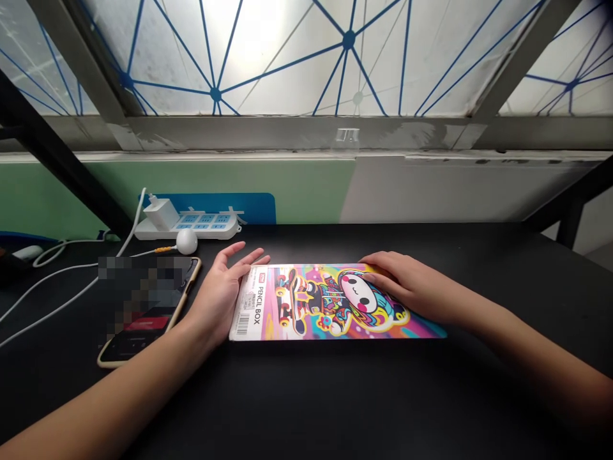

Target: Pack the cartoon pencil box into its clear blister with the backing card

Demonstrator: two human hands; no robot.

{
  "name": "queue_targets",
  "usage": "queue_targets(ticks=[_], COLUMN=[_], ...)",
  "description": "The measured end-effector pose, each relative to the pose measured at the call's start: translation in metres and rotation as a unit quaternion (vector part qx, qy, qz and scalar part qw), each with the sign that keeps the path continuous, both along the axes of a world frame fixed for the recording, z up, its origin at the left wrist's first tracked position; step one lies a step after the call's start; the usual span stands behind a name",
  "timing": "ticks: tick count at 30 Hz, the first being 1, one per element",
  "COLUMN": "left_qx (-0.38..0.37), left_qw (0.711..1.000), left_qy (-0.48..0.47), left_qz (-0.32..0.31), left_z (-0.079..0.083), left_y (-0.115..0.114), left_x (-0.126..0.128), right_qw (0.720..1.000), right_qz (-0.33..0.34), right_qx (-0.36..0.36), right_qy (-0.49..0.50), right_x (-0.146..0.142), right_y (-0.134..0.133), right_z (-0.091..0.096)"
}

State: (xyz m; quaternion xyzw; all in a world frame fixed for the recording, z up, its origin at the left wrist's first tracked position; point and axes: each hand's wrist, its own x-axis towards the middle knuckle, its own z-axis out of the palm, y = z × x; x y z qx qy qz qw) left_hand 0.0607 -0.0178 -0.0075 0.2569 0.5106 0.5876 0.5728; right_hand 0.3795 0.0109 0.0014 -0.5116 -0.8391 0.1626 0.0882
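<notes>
From my screen, the pencil box looks smooth and glossy, either plastic or laminated card, I can't tell which, with glare along its far edge. Under the box, the black tabletop reads as matt and faintly rough. Beyond the box, the power strip is smooth white plastic. Left of the box, the phone case shows a shiny gold-toned rim.

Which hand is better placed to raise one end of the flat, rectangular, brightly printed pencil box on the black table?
Probably the left hand: it sits at the short end of the pencil box, fingers at its edge. The right hand lies on top of the box, better suited to steadying it.
</notes>
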Motion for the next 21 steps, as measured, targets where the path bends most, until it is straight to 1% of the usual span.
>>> queue_targets(ticks=[3,10,13,21], left_qx=[-0.013,-0.05,-0.059,-0.045], left_qw=[1.0,0.997,0.995,0.998], left_qy=[-0.005,-0.048,-0.06,-0.014], left_qz=[0.004,0.045,0.049,0.037], left_z=[0.0002,0.0028,0.0042,0.004], left_y=[0.0006,0.0012,0.0017,-0.0008], left_x=[0.0008,0.0007,0.0005,0.0023], right_qw=[1.0,1.0,1.0,1.0], right_qz=[0.001,0.006,0.007,-0.001], right_qx=[0.003,0.01,0.01,0.012], right_qy=[0.007,0.014,0.015,0.026], right_x=[0.001,0.0015,0.0003,-0.0021], right_y=[-0.0007,0.0002,0.0001,-0.0011], right_z=[0.0013,0.0012,0.001,0.0029])
